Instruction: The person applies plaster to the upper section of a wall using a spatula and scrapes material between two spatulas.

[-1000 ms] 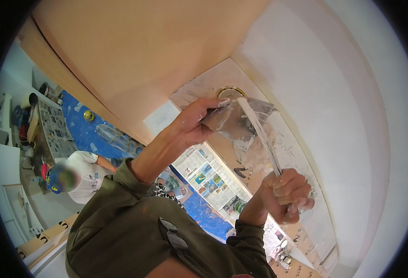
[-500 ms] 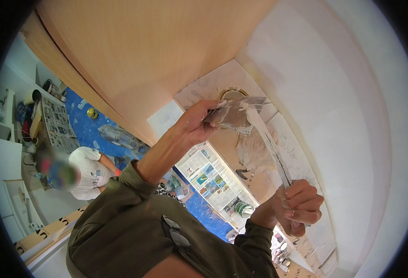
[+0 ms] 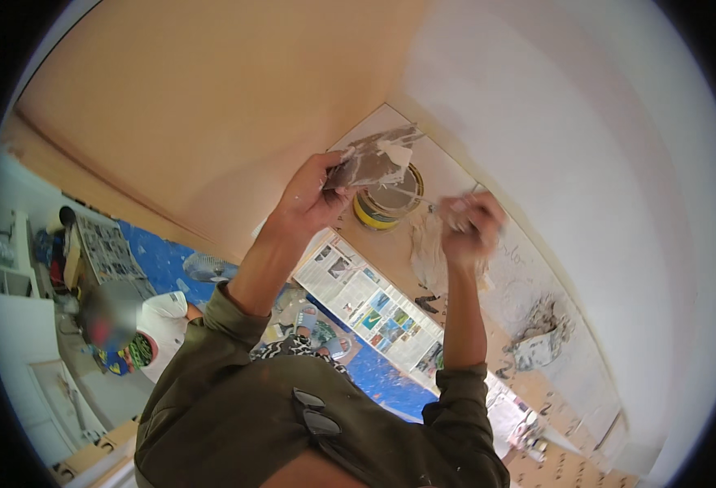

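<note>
My left hand (image 3: 309, 193) is closed on a flat, smeared metal plate (image 3: 358, 167) bearing a lump of pale paste (image 3: 395, 156). My right hand (image 3: 470, 221), blurred by motion, grips a thin tool (image 3: 411, 195) whose far end reaches under the plate, over an open round tin (image 3: 374, 213) with a yellow band. The tin stands on a smeared board (image 3: 386, 122); whether the tool touches the tin or its contents cannot be told.
A wood-coloured panel (image 3: 203, 89) and white wall (image 3: 586, 163) meet above the board. A crumpled, dirty wad (image 3: 541, 342) lies on the board. Below are newspaper (image 3: 350, 293) and blue sheeting (image 3: 374, 390). A co-worker (image 3: 163, 333) is at lower left, near a fan (image 3: 203, 267).
My right hand has moved up and left toward the tin, bringing the tool from upright to nearly level. The plate has shifted up and left, uncovering more of the tin.
</note>
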A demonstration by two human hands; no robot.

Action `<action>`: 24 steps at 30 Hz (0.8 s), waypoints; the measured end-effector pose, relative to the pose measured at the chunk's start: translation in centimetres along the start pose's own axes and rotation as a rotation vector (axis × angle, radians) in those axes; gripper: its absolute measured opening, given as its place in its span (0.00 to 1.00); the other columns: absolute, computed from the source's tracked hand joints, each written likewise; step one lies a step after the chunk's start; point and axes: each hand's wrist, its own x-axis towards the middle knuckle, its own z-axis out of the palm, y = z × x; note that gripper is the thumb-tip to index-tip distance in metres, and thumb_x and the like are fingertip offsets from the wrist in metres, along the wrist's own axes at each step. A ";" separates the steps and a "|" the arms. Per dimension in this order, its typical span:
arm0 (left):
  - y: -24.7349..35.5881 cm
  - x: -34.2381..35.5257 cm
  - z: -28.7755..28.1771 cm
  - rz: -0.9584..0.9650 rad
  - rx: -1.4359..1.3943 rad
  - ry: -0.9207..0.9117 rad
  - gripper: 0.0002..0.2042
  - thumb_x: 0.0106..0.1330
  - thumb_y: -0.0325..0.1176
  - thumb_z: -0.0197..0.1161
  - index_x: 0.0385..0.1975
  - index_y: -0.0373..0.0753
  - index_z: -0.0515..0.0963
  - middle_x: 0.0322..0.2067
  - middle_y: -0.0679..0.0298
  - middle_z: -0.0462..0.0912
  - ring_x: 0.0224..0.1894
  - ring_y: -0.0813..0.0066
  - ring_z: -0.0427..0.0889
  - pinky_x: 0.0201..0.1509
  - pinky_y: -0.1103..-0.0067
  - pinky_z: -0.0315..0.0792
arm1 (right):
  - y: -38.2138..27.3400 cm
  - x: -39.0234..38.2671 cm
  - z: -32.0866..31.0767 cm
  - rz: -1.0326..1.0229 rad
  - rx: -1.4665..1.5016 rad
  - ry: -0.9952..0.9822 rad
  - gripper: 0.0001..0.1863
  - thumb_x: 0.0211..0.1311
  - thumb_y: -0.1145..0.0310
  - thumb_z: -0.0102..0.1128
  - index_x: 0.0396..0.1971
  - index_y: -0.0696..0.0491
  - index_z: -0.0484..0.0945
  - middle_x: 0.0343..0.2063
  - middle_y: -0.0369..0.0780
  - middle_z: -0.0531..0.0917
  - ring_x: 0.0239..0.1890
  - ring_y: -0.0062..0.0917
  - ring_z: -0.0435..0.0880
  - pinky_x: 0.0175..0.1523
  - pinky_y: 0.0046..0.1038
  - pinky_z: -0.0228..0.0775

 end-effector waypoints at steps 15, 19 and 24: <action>2.7 4.9 2.2 -0.156 0.356 -0.056 0.04 0.63 0.28 0.60 0.34 0.35 0.74 0.29 0.67 0.79 0.26 0.84 0.77 0.18 0.90 0.62 | 6.2 11.4 -1.9 1.021 0.201 -0.353 0.22 0.72 0.59 0.34 0.55 0.59 0.66 0.38 0.49 0.80 0.42 0.33 0.80 0.51 0.33 0.74; 3.6 6.4 1.8 -0.144 0.422 -0.021 0.06 0.63 0.28 0.59 0.37 0.33 0.76 0.32 0.65 0.81 0.29 0.82 0.80 0.21 0.89 0.68 | 7.7 12.5 0.1 0.939 0.185 -0.421 0.19 0.69 0.69 0.38 0.52 0.64 0.70 0.43 0.47 0.79 0.44 0.31 0.80 0.53 0.31 0.74; 2.6 6.2 3.6 -0.100 0.498 0.084 0.09 0.64 0.30 0.60 0.39 0.32 0.76 0.34 0.63 0.81 0.32 0.78 0.81 0.32 0.86 0.76 | 9.7 12.4 -2.7 0.871 0.017 -0.420 0.18 0.63 0.72 0.53 0.51 0.64 0.73 0.43 0.41 0.79 0.46 0.23 0.78 0.53 0.24 0.72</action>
